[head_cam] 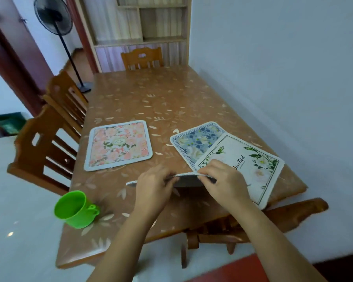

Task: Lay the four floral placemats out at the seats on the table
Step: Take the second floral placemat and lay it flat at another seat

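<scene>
A pink floral placemat (118,145) lies flat on the table (151,94) near the left edge, in front of a chair. A blue floral placemat (196,142) lies to the right, partly under a white placemat (247,165) with green leaves and script lettering. Both hands hold a fourth placemat (186,179) seen edge-on, lifted off the table, its pattern hidden. My left hand (153,184) pinches its left part; my right hand (222,180) grips its right part, over the white mat's corner.
A green plastic cup (75,209) lies tipped near the table's front left corner. Wooden chairs stand at the left side (43,149), further back left (65,94), at the far end (142,58) and at the near right (283,216). The wall runs along the table's right side.
</scene>
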